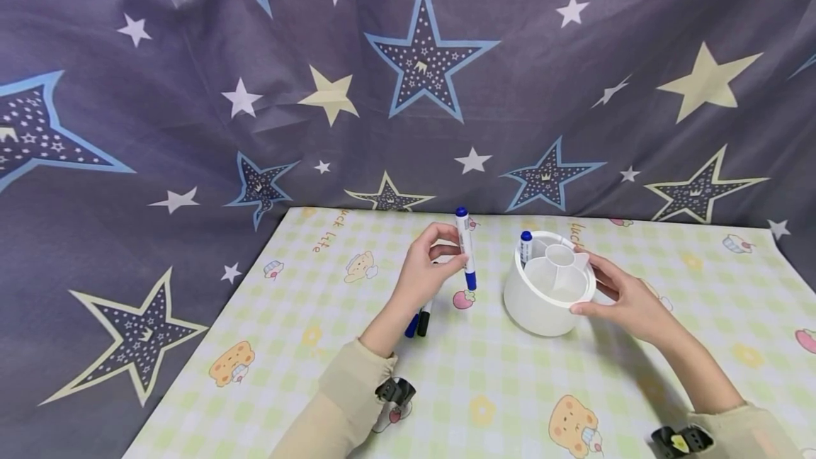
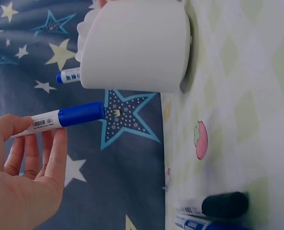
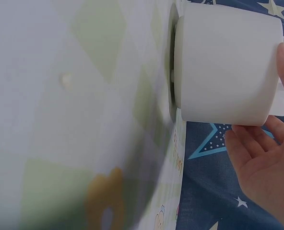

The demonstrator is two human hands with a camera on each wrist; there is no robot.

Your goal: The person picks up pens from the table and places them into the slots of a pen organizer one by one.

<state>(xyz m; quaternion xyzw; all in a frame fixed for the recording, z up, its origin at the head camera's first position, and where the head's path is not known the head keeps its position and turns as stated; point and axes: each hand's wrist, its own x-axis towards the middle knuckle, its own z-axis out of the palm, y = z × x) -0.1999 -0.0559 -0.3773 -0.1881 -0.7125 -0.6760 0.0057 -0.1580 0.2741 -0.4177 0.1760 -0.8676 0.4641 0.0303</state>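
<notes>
My left hand point(image 1: 428, 264) pinches a white marker with blue ends point(image 1: 466, 243) between thumb and fingers. The marker stands nearly upright in the air, left of the round white pen holder point(image 1: 535, 307). In the left wrist view its blue cap point(image 2: 82, 114) points toward the holder side. My right hand point(image 1: 627, 301) grips the pen holder at its right side, thumb at the near rim and fingers on the far side. Inside the holder are dividers, and another blue-capped marker point(image 1: 525, 248) stands in its left compartment.
Below my left hand, a black-capped marker point(image 1: 423, 321) and a blue-capped marker point(image 1: 412, 324) lie side by side on the checked tablecloth point(image 1: 497, 367), partly hidden by the hand. A dark star-patterned curtain point(image 1: 408, 140) hangs behind the table's far edge.
</notes>
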